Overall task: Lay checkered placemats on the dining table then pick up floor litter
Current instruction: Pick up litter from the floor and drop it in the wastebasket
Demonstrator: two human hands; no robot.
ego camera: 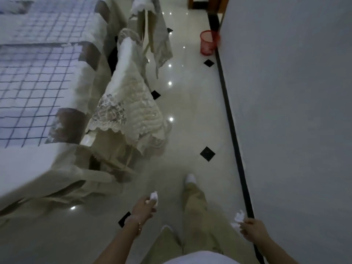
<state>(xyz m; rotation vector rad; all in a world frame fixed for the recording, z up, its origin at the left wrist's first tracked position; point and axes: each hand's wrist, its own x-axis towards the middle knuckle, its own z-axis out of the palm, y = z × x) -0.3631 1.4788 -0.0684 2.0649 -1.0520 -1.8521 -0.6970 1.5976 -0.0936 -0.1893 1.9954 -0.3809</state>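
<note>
Blue-and-white checkered placemats (34, 77) lie flat on the dining table (28, 168) at the left. My left hand (142, 205) is low in the middle, shut on a crumpled white paper wad (154, 197). My right hand (252, 230) is at the lower right near the wall, shut on another crumpled white paper scrap (239, 218). Both hands hang over the glossy tiled floor (186, 115). A red mesh waste bin (208, 42) stands far ahead against the wall.
Two chairs draped in lace covers (129, 103) stand along the table's right side. A grey wall with a black skirting strip (231, 121) runs down the right. My legs and white shoes (190, 178) are on the floor between them. A doorway is at the far end.
</note>
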